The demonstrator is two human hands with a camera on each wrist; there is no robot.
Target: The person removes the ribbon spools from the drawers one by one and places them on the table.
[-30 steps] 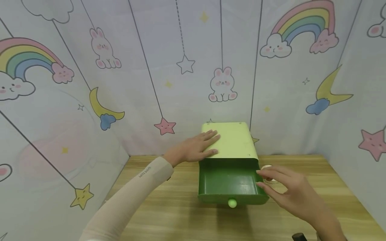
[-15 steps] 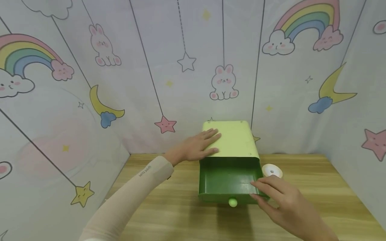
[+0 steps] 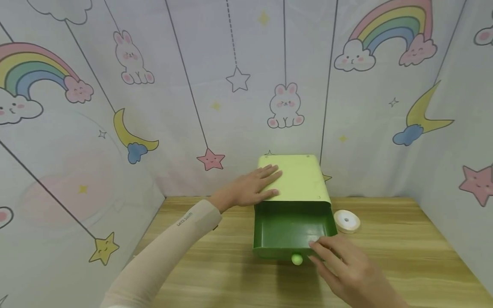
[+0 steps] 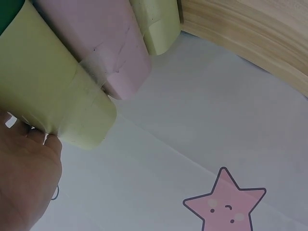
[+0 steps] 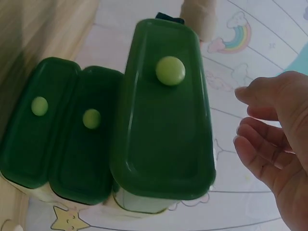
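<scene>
A small drawer unit [image 3: 300,179] with a pale yellow-green top stands at the back of the table. Its top green drawer [image 3: 285,229] is pulled out, bare inside, with a light green knob [image 3: 297,259] on its front. My left hand [image 3: 252,187] lies flat on the unit's top, fingers spread. Over the drawer's front right corner hovers my right hand [image 3: 348,267], thumb and fingers loosely bent and apart, nothing between them. In the right wrist view that hand [image 5: 274,130] is clear of the drawer front [image 5: 163,130].
Two lower drawers, a middle one [image 5: 89,154] and a bottom one [image 5: 36,139], are pushed in. A white spool [image 3: 347,220] lies on the wooden table [image 3: 393,239] right of the unit. Printed cloth walls [image 3: 173,107] enclose the back and sides.
My right hand has moved left and nearer to me, from beside the drawer to its front right corner, uncovering the spool. The left hand and the drawer stay as they were.
</scene>
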